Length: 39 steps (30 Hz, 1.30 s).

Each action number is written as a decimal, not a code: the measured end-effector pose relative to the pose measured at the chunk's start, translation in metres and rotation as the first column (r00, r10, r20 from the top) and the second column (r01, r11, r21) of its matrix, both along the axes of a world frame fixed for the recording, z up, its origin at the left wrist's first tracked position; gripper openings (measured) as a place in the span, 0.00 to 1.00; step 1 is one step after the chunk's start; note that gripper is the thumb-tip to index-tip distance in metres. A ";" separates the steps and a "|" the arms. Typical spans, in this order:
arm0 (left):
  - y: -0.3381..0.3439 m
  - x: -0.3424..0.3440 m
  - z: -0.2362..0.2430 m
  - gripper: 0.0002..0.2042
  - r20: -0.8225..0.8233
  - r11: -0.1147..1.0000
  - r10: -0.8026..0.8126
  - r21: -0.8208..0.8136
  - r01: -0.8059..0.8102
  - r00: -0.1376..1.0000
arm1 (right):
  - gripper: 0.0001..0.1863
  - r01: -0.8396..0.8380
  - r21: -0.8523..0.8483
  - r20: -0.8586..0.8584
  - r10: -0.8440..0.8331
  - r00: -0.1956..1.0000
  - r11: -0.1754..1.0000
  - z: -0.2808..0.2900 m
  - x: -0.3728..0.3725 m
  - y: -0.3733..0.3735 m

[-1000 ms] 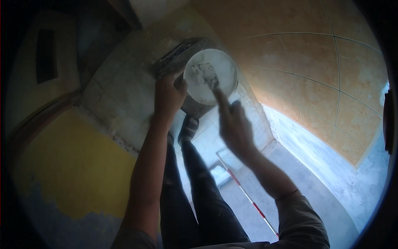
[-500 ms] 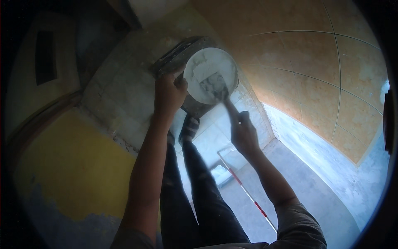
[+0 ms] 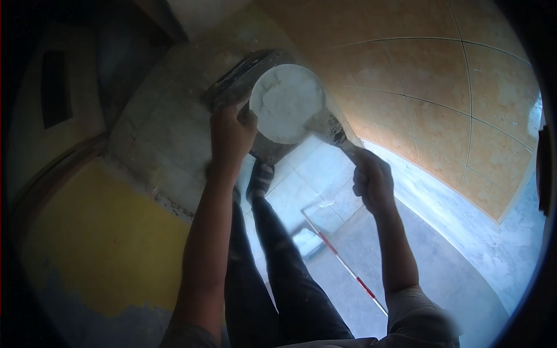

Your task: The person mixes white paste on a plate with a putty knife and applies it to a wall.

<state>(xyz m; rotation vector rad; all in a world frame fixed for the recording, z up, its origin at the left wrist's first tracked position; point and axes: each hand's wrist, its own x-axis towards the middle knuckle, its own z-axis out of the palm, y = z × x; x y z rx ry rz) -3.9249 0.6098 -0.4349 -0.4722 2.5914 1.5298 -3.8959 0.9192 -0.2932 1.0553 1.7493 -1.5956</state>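
A round, pale container (image 3: pixel 290 78) of white paste (image 3: pixel 287 107) is held out ahead of me. My left hand (image 3: pixel 232 130) is closed at its left edge, its thumb against the rim; exactly where the fingers grip is hidden. My right hand (image 3: pixel 374 177) is wrapped round the handle of a putty knife (image 3: pixel 333 129). The blade, smeared with paste and slightly blurred, lies at the container's lower right rim.
Behind and below the container sits a dark tub (image 3: pixel 232 81) on the tiled floor (image 3: pixel 307 168). A red-and-white pole (image 3: pixel 342 261) lies to the right of my legs. An orange-tiled wall (image 3: pixel 429 87) rises at right, a yellow-patched wall (image 3: pixel 110 232) at left.
My right hand has moved right, drawing the putty knife from the middle of the paste out to the rim. The paste surface now looks flatter. My left hand and the container have barely shifted.
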 end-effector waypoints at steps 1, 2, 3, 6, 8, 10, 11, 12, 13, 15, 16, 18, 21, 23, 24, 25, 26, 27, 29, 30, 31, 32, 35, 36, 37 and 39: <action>0.001 -0.001 0.000 0.23 0.020 1.000 -0.001 0.008 0.001 1.000 | 0.15 0.052 -0.032 0.009 -0.052 0.999 0.998 -0.008 0.007 0.001; 0.002 -0.003 0.001 0.23 0.040 1.000 -0.002 0.014 0.002 0.999 | 0.15 0.104 -0.064 0.019 -0.103 0.995 0.993 -0.015 0.011 -0.001; 0.002 -0.005 0.003 0.21 0.040 0.999 0.003 0.035 -0.005 0.999 | 0.13 0.101 -0.079 0.001 -0.101 0.995 0.992 -0.022 0.012 -0.003; 0.006 -0.009 -0.001 0.20 0.037 0.998 0.002 0.067 -0.005 0.999 | 0.13 0.150 -0.156 -0.044 -0.159 0.986 0.976 -0.058 0.017 0.013; 0.006 -0.009 -0.009 0.20 0.039 0.998 -0.004 0.070 0.001 0.999 | 0.12 0.159 -0.163 -0.059 -0.171 0.984 0.974 -0.077 0.015 0.019; 0.007 -0.010 -0.015 0.23 0.036 0.998 -0.027 0.050 0.025 0.999 | 0.11 0.149 -0.259 -0.064 -0.171 0.983 0.954 -0.094 0.010 0.027; 0.009 -0.012 -0.015 0.23 0.037 0.998 -0.031 0.053 0.029 0.999 | 0.11 0.153 -0.256 -0.064 -0.175 0.982 0.954 -0.100 0.007 0.030; 0.010 -0.014 -0.014 0.24 0.036 0.999 -0.048 0.022 0.047 0.998 | 0.11 0.130 -0.267 -0.083 -0.157 0.984 0.955 -0.107 0.002 0.034; 0.010 -0.016 -0.012 0.24 0.036 0.998 -0.061 -0.012 0.061 0.997 | 0.12 0.103 -0.282 -0.102 -0.136 0.985 0.954 -0.112 -0.004 0.036; 0.011 -0.017 -0.016 0.24 0.028 0.996 -0.075 -0.042 0.077 0.997 | 0.12 0.067 -0.293 -0.109 -0.103 0.989 0.954 -0.121 -0.018 0.047; 0.011 -0.018 -0.018 0.24 0.021 0.993 -0.091 -0.067 0.092 0.996 | 0.13 0.031 -0.299 -0.116 -0.069 0.991 0.954 -0.123 -0.027 0.050; 0.011 -0.019 -0.018 0.24 0.020 0.994 -0.094 -0.049 0.095 0.995 | 0.12 0.021 -0.293 -0.105 -0.054 0.993 0.956 -0.127 -0.046 0.056; 0.013 -0.018 -0.021 0.25 0.050 0.997 -0.081 0.009 0.081 0.995 | 0.12 -0.095 -0.306 -0.098 0.068 0.993 0.947 -0.129 -0.073 0.065; 0.013 -0.018 -0.019 0.24 0.080 0.997 -0.066 0.049 0.062 0.995 | 0.14 -0.163 -0.321 -0.091 0.141 0.986 0.933 -0.132 -0.089 0.081; 0.010 -0.018 -0.018 0.24 0.063 0.997 -0.075 0.036 0.073 0.995 | 0.14 -0.213 -0.313 -0.087 0.196 0.977 0.926 -0.127 -0.098 0.082; 0.010 -0.018 -0.017 0.24 0.043 0.996 -0.083 0.026 0.082 0.996 | 0.16 -0.253 -0.279 -0.090 0.237 0.967 0.926 -0.125 -0.108 0.086; 0.010 -0.019 -0.016 0.24 0.042 0.997 -0.079 0.025 0.078 0.996 | 0.17 -0.300 -0.279 -0.086 0.287 0.954 0.912 -0.122 -0.120 0.089; 0.010 -0.020 -0.015 0.24 0.052 0.996 -0.086 0.025 0.085 0.995 | 0.17 -0.344 -0.267 -0.092 0.332 0.939 0.900 -0.119 -0.131 0.091; 0.007 -0.019 -0.015 0.24 0.066 0.996 -0.088 0.019 0.087 0.994 | 0.17 -0.425 -0.276 -0.101 0.413 0.905 0.862 -0.115 -0.152 0.085; 0.006 -0.019 -0.015 0.24 0.056 0.996 -0.092 -0.002 0.092 0.994 | 0.17 -0.429 -0.280 -0.102 0.418 0.903 0.859 -0.113 -0.161 0.081; 0.004 -0.018 -0.016 0.24 0.046 0.995 -0.096 -0.023 0.098 0.994 | 0.17 -0.468 -0.252 -0.078 0.464 0.882 0.847 -0.112 -0.170 0.076; 0.005 -0.019 -0.016 0.24 0.046 0.995 -0.092 -0.022 0.093 0.995 | 0.17 -0.506 -0.221 -0.053 0.507 0.860 0.834 -0.110 -0.180 0.073; 0.005 -0.024 -0.009 0.23 -0.076 0.990 -0.107 -0.101 0.099 0.991 | 0.18 -0.642 -0.152 -0.054 0.642 0.765 0.752 -0.108 -0.215 0.063; 0.005 -0.025 -0.005 0.22 -0.038 0.993 -0.106 -0.053 0.104 0.994 | 0.18 -0.716 -0.089 -0.059 0.714 0.698 0.692 -0.105 -0.227 0.058; 0.005 -0.027 -0.002 0.21 0.003 0.994 -0.106 -0.004 0.106 0.994 | 0.18 -0.759 -0.055 -0.048 0.757 0.651 0.649 -0.103 -0.238 0.054; 0.000 -0.030 0.008 0.21 0.041 0.992 -0.125 -0.023 0.126 0.991 | 0.17 -0.818 -0.002 -0.042 0.818 0.574 0.575 -0.099 -0.261 0.041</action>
